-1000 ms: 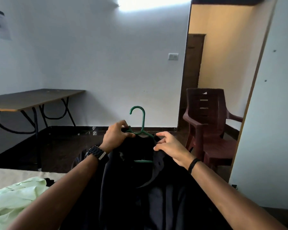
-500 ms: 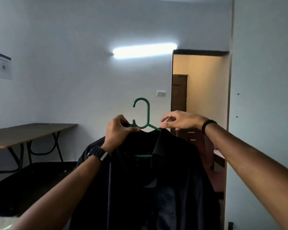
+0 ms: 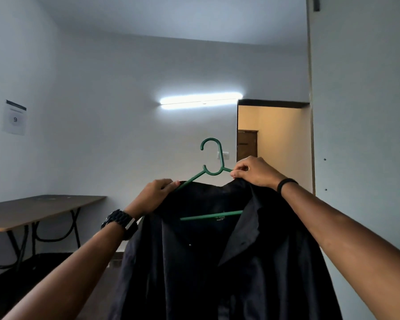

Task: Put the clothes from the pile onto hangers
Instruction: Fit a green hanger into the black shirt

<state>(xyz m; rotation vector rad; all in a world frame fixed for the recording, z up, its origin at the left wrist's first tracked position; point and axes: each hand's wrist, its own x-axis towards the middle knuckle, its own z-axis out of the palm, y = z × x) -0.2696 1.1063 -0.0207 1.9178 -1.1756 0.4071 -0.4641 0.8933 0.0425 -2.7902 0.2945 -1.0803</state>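
White-walled room, table left. My left hand and right hand pinch black shirt shoulders on green hanger, raised so it drapes straight.

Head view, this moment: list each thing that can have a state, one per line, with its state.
Dark shirt: draped on the hanger, front open, held up in the air.
Green hanger: inside the shirt's shoulders, hook upright and free.
Left hand: fingers grip the shirt's shoulder over the hanger arm.
Right hand: fingers pinch the collar at the hanger.
Tube light: on.
Doorway: open.
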